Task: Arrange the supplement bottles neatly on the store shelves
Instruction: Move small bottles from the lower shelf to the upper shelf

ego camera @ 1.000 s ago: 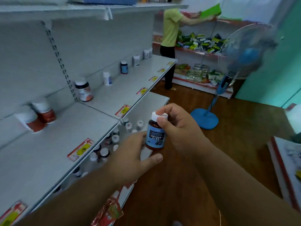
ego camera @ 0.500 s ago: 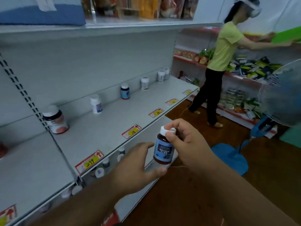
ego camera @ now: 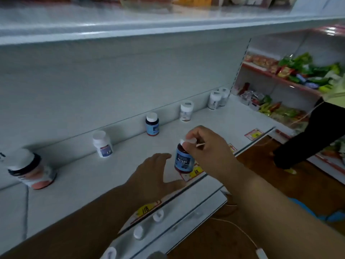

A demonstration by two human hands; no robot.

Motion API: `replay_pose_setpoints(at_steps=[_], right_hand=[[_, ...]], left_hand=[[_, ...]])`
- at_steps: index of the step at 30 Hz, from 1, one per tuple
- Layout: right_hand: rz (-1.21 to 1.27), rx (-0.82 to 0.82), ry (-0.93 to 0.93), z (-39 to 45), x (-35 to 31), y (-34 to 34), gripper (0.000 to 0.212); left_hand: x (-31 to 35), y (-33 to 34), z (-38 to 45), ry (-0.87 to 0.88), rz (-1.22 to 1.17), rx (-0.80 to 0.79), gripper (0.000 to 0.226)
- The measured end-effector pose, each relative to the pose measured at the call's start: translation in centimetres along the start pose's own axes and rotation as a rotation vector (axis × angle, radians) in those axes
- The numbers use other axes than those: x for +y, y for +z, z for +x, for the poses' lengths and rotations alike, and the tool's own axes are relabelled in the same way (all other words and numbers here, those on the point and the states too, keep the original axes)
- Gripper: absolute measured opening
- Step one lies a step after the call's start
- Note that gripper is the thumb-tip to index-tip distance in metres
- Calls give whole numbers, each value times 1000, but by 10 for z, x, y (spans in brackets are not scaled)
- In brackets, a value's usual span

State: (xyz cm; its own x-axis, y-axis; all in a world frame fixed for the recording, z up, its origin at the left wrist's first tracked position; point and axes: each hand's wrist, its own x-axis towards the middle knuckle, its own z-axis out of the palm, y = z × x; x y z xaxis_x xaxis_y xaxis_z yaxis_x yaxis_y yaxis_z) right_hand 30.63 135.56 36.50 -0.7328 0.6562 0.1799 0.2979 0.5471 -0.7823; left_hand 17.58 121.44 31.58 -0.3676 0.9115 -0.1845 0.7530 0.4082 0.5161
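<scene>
a blue-labelled supplement bottle (ego camera: 183, 161) is pinched by its white cap in the right hand (ego camera: 209, 150) and held upright over the front edge of the grey shelf (ego camera: 89, 176), above a yellow price tag (ego camera: 196, 171). the left hand (ego camera: 151, 176) is held just beside it, fingers relaxed and holding nothing. other bottles are lined along the back panel, among them a matching blue bottle (ego camera: 152, 124).
</scene>
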Motion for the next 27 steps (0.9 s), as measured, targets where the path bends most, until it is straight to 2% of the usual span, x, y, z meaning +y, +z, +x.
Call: replay_pose_setpoints(at_steps=[5, 8, 12, 14, 16, 18, 23, 27], right_hand=[[-207, -64, -130, 74, 34, 2, 17], [-276, -210, -229, 116, 49, 4, 17], [-430, -404, -389, 171, 59, 14, 13], [-485, -467, -469, 193, 59, 23, 14], [-502, -510, -530, 209, 59, 30, 22], [-512, -538, -579, 220, 59, 35, 27], [-565, -608, -713, 235, 56, 43, 24], [-656, -539, -830, 238, 59, 48, 22]], left_hand=[[-3, 8, 55, -152, 131, 154, 98], [-2, 13, 80, -242, 162, 274, 89], [6, 13, 106, -272, 206, 541, 68], [7, 9, 121, -294, 255, 656, 68], [5, 6, 132, -358, 283, 658, 76], [3, 7, 139, -436, 300, 576, 83], [6, 8, 142, -486, 352, 511, 88], [8, 1, 142, -491, 362, 475, 88]])
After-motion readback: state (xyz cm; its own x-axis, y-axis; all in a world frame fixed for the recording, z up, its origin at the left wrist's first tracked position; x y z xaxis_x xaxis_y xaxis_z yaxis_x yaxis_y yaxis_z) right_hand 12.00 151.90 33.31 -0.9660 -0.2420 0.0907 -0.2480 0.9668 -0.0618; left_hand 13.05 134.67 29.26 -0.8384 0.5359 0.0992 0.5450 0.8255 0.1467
